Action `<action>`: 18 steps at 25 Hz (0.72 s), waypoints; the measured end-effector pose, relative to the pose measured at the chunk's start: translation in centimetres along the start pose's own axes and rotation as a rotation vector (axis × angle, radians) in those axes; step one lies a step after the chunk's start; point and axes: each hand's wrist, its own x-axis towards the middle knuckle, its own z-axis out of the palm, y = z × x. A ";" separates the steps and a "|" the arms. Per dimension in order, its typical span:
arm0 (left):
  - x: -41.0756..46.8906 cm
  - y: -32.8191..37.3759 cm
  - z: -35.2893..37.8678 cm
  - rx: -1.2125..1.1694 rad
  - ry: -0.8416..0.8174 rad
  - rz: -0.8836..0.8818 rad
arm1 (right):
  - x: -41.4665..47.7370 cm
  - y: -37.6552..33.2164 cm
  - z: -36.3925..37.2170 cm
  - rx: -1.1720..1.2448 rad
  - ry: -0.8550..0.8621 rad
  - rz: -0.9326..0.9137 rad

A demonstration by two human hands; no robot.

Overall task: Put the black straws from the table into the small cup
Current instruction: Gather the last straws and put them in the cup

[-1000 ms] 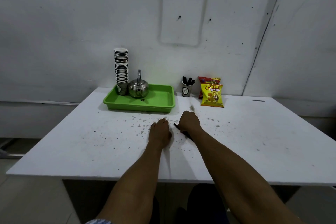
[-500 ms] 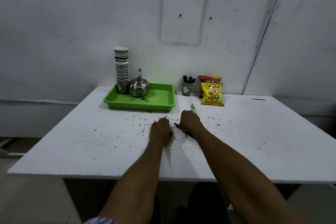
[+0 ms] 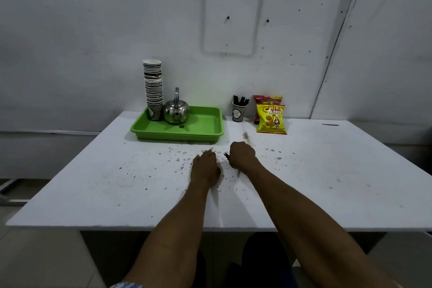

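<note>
While the right hand (image 3: 240,154) lies curled into a loose fist on the table (image 3: 327,170), its fingers are pressed together around a small bunch of black straws (image 3: 226,155), whose dark ends show just past the thumb side of the fist; a thin dark tip also seems to show at the wrist side, though it is too small to be sure. Just beside this grip, toward the person's left, the left hand (image 3: 205,167) rests knuckles-up on the tabletop with its fingers curled under; whether it holds anything cannot be told. Beyond the grip, toward the wall and well apart from it, stands the small cup (image 3: 239,112), upright, already holding several straws that lean out over its rim. To the cup's right stand two snack packets (image 3: 271,119); to its left lies a green tray (image 3: 201,128) carrying a kettle (image 3: 176,112) and a stack of cups (image 3: 153,86). Dark specks are scattered over the table around both hands. Judged by appearance, the straws are light, thin and fairly stiff, smooth enough to slip from a slack hold, and liable to kink if squeezed hard. A gentle pinch near mid-length, with the bunch kept parallel, would probably let the ends be aimed into the narrow cup mouth together.
</note>
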 end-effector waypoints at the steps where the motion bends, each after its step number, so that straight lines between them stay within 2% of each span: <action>1: 0.0 0.0 -0.1 -0.001 0.000 -0.004 | 0.1 0.0 0.0 0.008 0.018 0.001; 5: 0.1 0.2 -0.1 -0.018 0.012 -0.021 | 0.8 0.9 -0.9 0.215 0.099 0.075; 10: 0.3 0.3 0.0 -0.042 0.003 -0.044 | 0.0 2.2 -0.3 0.786 0.568 0.137; 18: 0.6 0.5 0.4 -0.042 0.004 -0.048 | -1.1 3.2 2.0 0.822 0.563 0.064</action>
